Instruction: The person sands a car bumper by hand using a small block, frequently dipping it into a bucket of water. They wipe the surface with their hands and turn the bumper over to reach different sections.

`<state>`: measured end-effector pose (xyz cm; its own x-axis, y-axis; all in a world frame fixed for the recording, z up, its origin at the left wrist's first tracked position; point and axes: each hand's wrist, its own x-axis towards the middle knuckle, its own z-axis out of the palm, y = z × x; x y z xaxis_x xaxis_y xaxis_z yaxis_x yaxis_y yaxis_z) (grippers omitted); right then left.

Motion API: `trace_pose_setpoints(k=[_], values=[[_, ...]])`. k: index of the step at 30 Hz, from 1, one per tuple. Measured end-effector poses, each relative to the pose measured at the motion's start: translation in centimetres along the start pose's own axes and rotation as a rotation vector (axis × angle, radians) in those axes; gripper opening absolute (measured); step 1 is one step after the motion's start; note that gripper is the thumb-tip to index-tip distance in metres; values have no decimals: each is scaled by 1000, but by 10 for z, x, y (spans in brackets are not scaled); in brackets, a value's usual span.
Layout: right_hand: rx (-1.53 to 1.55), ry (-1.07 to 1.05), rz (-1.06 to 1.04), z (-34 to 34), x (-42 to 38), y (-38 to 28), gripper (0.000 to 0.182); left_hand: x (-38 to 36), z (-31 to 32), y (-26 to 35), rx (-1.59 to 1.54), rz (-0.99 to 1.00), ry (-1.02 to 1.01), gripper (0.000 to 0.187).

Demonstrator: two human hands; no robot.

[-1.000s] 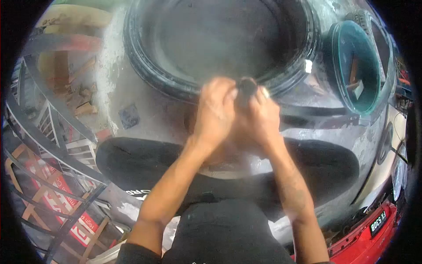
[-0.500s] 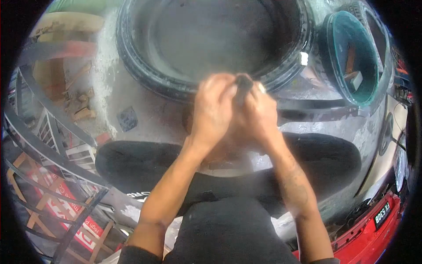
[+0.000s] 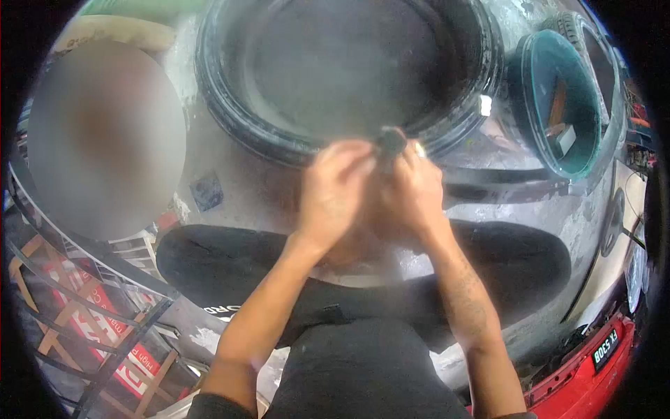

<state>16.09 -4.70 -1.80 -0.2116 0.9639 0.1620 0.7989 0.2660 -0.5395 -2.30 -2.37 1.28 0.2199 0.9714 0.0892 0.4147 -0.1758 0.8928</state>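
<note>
In front of my knees, my right hand (image 3: 417, 183) is closed around a small dark object (image 3: 391, 142) that sticks up past its fingers. Close on its left is my left hand (image 3: 333, 190), fingers bent and blurred near the same object; whether they touch or hold anything is unclear. Both hands are at the near rim of a large round black tub (image 3: 258, 137), which holds murky grey water.
A green oval basin (image 3: 530, 105) with small items inside stands at the upper right, beside a tyre (image 3: 569, 26). A red car part with a plate (image 3: 606, 351) is at lower right. Metal frames (image 3: 91, 377) and red-white boxes (image 3: 136, 366) lie at left.
Both hands have shifted slightly down in the view, and my left hand has turned a little. The tub sits slightly further right in the view. A blurred oval now covers part of the upper left.
</note>
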Motion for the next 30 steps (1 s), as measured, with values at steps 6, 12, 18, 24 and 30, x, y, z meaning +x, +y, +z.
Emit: trace_pose_setpoints(k=[6,12,18,24,30], values=[[7,8,-20,-1,3,-3,47,7,3,13,31,24,6,23],[12,64,-37,1,3,-1,42,12,4,13,120,24,4,19],[4,11,6,-2,0,-4,41,19,9,2,183,46,6,22],[-13,36,-22,3,-4,-3,45,20,4,2,186,55,-39,20],[-2,6,-6,3,0,0,44,14,5,7,166,28,-19,18]])
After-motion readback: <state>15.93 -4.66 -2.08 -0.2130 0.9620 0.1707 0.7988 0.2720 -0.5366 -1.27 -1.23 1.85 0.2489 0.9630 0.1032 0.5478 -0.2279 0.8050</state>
